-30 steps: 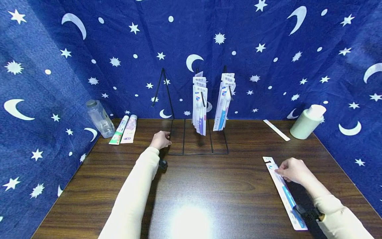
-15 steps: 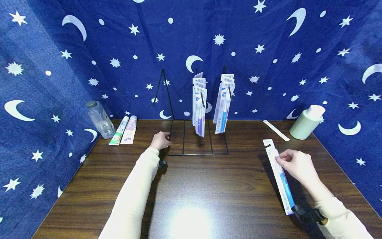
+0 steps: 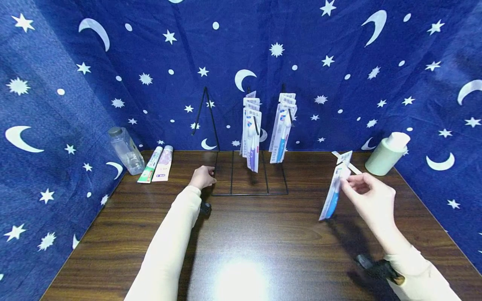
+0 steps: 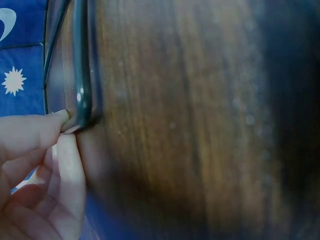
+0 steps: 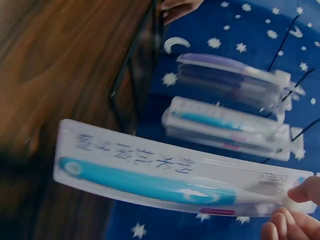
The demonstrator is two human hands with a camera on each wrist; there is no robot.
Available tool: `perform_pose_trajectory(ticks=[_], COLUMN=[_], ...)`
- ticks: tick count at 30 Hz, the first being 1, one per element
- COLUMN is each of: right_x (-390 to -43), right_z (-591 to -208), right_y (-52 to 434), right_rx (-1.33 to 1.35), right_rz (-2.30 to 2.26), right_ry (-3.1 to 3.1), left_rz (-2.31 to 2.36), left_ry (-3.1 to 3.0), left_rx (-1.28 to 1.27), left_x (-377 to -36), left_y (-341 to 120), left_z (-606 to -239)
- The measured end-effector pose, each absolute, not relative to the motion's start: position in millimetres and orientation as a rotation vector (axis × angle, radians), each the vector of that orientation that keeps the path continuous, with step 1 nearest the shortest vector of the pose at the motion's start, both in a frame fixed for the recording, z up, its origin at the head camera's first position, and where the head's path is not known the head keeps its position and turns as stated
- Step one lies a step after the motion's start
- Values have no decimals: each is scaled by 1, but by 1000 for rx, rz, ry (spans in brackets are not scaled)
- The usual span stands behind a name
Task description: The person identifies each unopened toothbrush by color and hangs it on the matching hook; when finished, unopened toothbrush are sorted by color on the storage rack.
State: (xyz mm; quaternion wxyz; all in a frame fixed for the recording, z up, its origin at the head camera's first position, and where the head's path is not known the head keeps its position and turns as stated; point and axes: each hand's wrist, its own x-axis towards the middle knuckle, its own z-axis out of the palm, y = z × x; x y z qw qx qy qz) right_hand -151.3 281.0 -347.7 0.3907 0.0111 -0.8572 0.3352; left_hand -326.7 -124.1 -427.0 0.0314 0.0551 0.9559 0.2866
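Right hand [image 3: 370,196] pinches toothbrush pack [image 3: 333,193] aloft; left hand [image 3: 202,176] grips rack base [image 3: 241,193]

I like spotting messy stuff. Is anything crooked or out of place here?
A little. The bottle leans against the curtain instead of standing straight. One flat strip lies alone on the table, away from the packs hanging on the rack. Nothing looks spilled or broken.
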Motion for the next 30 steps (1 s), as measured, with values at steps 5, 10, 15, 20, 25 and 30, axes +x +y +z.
perform_pose_trajectory(ticks=[5, 10, 15, 20, 25, 30], right_x=[-159, -172, -186, -196, -206, -214], right_z=[-339, -334, -331, -328, -322, -315], right_y=[260, 239, 218, 202, 193, 187], right_rx=[56, 134, 209, 266, 246, 251], right_rz=[927, 980, 1056, 1104, 1085, 1090], right_ry=[-2096, -1984, -1893, -1871, -1873, -1911], left_rz=[924, 914, 923, 947, 955, 957], left_ry=[2938, 2941, 2937, 2923, 2932, 2926], left_rx=[149, 144, 128, 106, 131, 106], left_x=[-324, -325, -326, -327, -325, -324], left_y=[-124, -125, -125, -125, -124, -122], left_z=[-426, -427, -428, -429, -429, -427])
